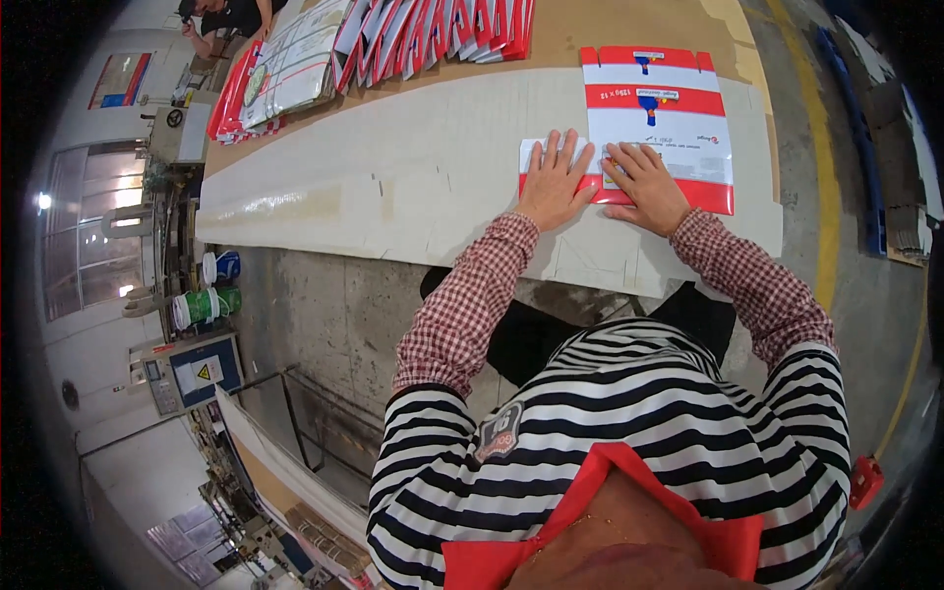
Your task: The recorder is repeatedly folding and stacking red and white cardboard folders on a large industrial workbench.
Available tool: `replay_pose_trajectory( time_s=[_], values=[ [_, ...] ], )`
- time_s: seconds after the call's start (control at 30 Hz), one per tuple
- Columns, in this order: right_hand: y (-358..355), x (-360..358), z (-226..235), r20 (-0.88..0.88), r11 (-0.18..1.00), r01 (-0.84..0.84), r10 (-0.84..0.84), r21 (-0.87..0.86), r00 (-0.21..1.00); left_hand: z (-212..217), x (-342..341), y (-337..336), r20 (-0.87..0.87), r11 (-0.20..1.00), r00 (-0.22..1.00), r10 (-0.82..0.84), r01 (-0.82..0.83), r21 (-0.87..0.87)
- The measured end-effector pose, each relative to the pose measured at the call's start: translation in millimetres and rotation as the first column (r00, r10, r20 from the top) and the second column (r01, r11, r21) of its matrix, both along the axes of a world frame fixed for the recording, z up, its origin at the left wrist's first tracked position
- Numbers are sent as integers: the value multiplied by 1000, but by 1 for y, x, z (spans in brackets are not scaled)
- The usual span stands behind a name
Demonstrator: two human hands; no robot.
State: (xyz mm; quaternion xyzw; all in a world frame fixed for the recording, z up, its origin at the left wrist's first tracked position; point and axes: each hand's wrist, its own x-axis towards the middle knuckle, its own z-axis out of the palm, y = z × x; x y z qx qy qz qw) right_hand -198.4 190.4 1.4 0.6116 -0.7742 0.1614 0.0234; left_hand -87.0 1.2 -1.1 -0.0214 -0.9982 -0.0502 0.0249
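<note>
A flat red and white printed carton sheet lies on the white-covered work table. My left hand presses flat on the sheet's folded near-left flap, fingers spread. Beside it, my right hand rests palm down on the sheet's near edge, fingers apart. The two hands almost touch. Neither hand grips anything. Checked red sleeves cover both forearms.
A row of folded red and white cartons stands along the table's far edge, with a bundled stack to its left. Another person sits at the far left corner. Machines and coloured tape rolls stand left on the concrete floor.
</note>
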Motion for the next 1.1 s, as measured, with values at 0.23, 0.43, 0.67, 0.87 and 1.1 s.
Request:
replay_pose_trajectory(
  time_s=[0.23,0.43,0.67,0.87,1.1],
  values=[
    [14,-17,16,203,997,-68,74,-35,976,-5,-3,-1,-16,976,995,101,-95,197],
    [118,-36,5,976,660,745,-86,-96,202,-9,-7,-3,-41,932,987,153,-130,337],
    [46,7,21,677,501,864,650,-43,-344,-15,-33,0,-193,781,955,227,-60,622],
    [-5,-36,21,965,619,741,154,-260,210,16,-43,48,-459,696,768,446,24,717],
    [92,-242,87,980,858,493,51,-143,194,-6,-11,16,-323,622,732,600,-173,763]
  ],
)
